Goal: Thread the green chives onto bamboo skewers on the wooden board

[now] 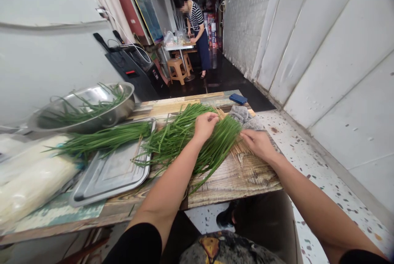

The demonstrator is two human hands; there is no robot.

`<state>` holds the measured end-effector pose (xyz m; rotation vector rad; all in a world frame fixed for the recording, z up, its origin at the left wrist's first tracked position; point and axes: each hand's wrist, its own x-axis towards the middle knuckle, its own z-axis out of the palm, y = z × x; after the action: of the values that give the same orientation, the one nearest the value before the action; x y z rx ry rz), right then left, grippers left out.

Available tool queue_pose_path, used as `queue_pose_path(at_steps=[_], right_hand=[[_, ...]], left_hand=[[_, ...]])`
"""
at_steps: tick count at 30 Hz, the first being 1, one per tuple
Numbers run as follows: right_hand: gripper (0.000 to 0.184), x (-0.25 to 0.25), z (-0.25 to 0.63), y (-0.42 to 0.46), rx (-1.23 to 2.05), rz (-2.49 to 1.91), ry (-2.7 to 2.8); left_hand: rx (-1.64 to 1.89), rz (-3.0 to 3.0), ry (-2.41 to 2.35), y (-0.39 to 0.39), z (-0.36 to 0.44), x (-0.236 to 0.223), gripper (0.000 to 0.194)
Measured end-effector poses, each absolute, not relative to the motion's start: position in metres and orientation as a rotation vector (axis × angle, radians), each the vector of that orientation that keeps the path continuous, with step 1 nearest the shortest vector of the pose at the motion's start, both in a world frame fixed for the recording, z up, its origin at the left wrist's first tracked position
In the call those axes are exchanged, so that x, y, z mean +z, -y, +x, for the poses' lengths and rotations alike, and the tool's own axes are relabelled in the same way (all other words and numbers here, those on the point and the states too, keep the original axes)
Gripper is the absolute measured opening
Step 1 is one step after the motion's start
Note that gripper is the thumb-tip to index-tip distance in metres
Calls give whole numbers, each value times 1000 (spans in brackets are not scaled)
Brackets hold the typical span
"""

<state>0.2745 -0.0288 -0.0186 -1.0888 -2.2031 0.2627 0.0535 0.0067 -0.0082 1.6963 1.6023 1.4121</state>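
A pile of long green chives [181, 134] lies across a wooden table [234, 180]. My left hand [205, 125] rests on top of the pile with its fingers curled into the stalks. My right hand [257, 143] lies at the pile's right side, fingers bent over a bundle of thin bamboo skewers [238, 149] that stick out from under the chives. Whether it grips a skewer is hidden.
A metal tray [113, 173] holds more chives at the left, and a steel bowl [92, 112] of chives stands behind it. White plastic packs [30, 182] lie far left. A grey cloth [244, 117] and blue phone [238, 99] sit at the table's far end. Another person [197, 34] stands at a distant table.
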Motion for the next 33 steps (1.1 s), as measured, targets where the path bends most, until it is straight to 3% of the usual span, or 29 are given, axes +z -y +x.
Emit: queue_pose_path(at_steps=[25,30,33], right_hand=[[28,-20,274,28,314,-1131,2197],[28,-22,273,27,293,-1128,2207],[30,-22,273,27,244,-1157,2231]], left_hand=[[1499,1460,-1462,-11,63,-13,15],[1446,1555,-1525,-6,67,-8,15],[1237,1851,-1465,0,62,1,16]])
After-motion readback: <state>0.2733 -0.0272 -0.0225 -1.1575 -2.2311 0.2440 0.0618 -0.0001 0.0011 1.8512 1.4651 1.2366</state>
